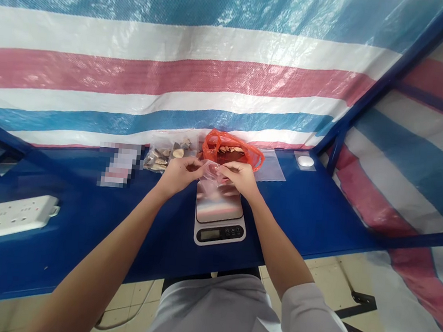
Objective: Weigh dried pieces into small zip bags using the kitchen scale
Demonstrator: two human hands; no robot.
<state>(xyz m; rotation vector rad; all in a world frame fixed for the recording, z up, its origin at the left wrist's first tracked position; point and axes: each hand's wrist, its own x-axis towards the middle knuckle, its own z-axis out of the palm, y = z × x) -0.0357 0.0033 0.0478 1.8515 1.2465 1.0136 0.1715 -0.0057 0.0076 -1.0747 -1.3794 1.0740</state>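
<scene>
A small clear plastic bag (212,173) is stretched between my two hands above the back part of a white kitchen scale (219,210). My left hand (182,174) pinches the bag's left side with thumb and fingers. On the opposite side, my right hand (239,178) grips it the same way. The scale has a shiny metal plate, and its display shows no readable digits. Just behind my hands sits a red plastic bag (251,157), open at the top, with brown sliced pieces inside. Left of it lies a clear bag of dried, light-faced slices (162,156).
A flat clear bag (273,166) lies right of the red bag, and a round white object in a small clear packet (305,161) farther right. A blurred-out item (120,165) and a white power strip (15,218) are on the left. Striped sheeting (175,74) hangs behind the blue table (298,219).
</scene>
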